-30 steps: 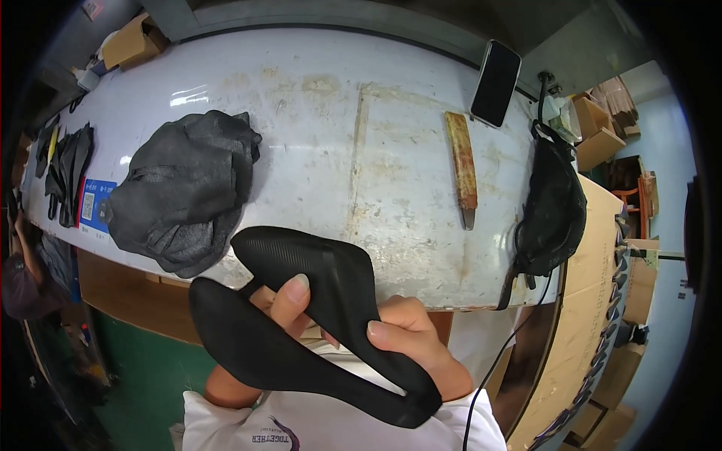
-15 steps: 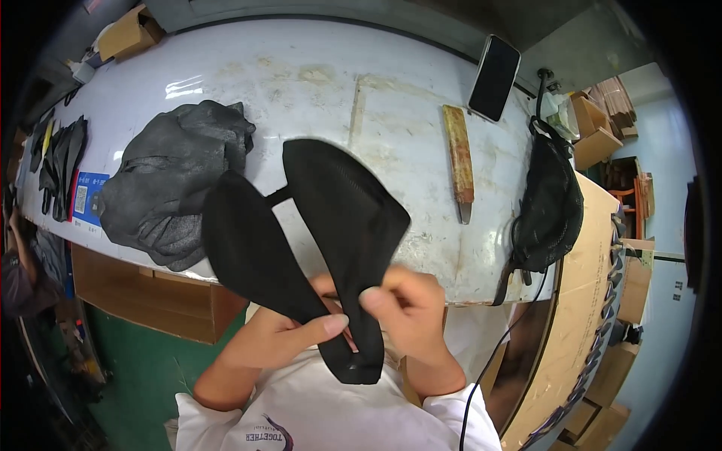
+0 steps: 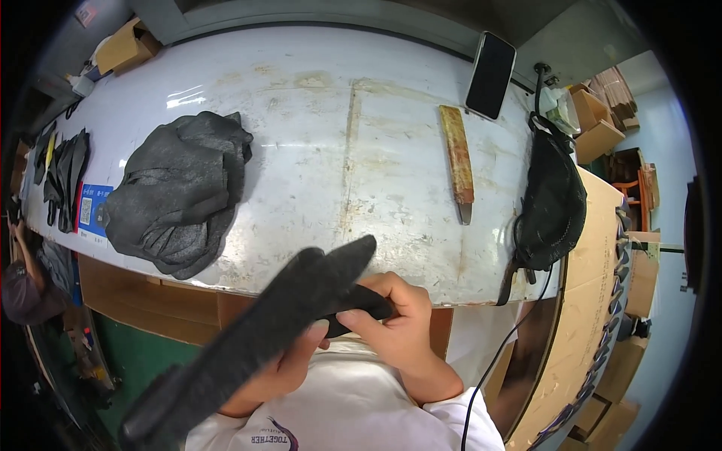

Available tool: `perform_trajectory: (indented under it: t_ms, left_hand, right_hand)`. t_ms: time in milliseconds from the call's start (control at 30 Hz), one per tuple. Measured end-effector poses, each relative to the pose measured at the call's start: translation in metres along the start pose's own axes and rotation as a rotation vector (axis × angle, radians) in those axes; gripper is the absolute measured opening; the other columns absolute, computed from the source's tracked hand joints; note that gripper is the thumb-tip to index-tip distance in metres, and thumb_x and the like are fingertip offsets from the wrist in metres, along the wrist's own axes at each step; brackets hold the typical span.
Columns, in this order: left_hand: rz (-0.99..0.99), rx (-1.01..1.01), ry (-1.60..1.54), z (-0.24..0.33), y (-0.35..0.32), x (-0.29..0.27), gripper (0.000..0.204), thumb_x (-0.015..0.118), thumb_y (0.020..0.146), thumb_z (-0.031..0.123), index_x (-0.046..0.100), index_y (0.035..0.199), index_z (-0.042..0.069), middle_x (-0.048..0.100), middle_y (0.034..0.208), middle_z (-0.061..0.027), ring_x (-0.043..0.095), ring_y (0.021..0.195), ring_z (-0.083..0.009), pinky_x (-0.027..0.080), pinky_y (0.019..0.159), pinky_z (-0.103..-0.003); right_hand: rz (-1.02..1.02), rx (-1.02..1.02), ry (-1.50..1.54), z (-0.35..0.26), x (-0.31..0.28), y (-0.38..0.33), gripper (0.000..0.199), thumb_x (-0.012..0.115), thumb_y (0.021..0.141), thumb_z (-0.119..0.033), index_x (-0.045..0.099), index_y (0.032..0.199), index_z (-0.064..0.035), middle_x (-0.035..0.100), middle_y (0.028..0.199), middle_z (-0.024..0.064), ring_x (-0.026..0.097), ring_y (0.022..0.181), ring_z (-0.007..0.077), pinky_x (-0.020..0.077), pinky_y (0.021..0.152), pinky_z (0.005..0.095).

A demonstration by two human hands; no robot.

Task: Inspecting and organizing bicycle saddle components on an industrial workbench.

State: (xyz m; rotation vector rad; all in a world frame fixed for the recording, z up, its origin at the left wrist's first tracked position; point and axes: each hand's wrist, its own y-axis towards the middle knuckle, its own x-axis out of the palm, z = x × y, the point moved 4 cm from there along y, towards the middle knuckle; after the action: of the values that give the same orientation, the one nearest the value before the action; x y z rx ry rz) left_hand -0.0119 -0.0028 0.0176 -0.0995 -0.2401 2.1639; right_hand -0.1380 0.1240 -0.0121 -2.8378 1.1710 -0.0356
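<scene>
Low in front of my body, both hands hold a black two-lobed fabric piece (image 3: 248, 342). It is turned nearly edge-on and slants from the lower left up toward the bench, somewhat blurred at its lower end. My right hand (image 3: 402, 323) is closed on a folded part of it at the right, thumb on top. Partly behind the piece, my left hand (image 3: 293, 366) pinches it near the middle, its thumb close to the right hand. Some of the left fingers are hidden. A crumpled dark grey heap of sheet material (image 3: 177, 195) lies on the bench to the left.
On the white bench (image 3: 301, 135) lie a yellowed, flat tool (image 3: 456, 154), a phone (image 3: 490, 77) and a black mesh item (image 3: 555, 199) with straps. A black cable (image 3: 492, 357) hangs at the right beside a cardboard sheet (image 3: 583, 301). Another person (image 3: 30, 289) is at far left.
The black piece has swung from lying broad side up above the bench to edge-on, its lobes now toward the lower left. Both hands have turned with it and keep hold.
</scene>
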Motion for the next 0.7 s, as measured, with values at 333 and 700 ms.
perform_trajectory:
  t_ms: [333, 700]
  left_hand:
    - [-0.074, -0.086, -0.641, -0.005, 0.012, 0.005, 0.047, 0.044, 0.103, 0.017, 0.026, 0.142, -0.002, 0.066, 0.102, -0.0207, 0.071, 0.088, -0.0303, 0.054, 0.046, -0.026]
    - [-0.339, 0.449, 0.366, -0.012, 0.008, 0.019, 0.054, 0.062, 0.097, 0.021, 0.042, 0.142, 0.001, 0.060, 0.126, -0.0231, 0.064, 0.111, -0.0327, 0.055, 0.087, -0.040]
  right_hand:
    - [-0.012, -0.160, 0.463, -0.003, 0.001, -0.016, 0.045, 0.076, 0.081, 0.008, 0.043, 0.110, -0.0010, 0.067, 0.086, 0.0119, 0.065, 0.080, 0.0124, 0.0520, 0.068, 0.0236]
    - [0.199, -0.129, 0.601, -0.001, -0.026, -0.021, 0.050, 0.065, 0.088, 0.009, 0.041, 0.131, 0.0019, 0.068, 0.088, 0.0100, 0.065, 0.083, 0.0107, 0.0520, 0.074, 0.0245]
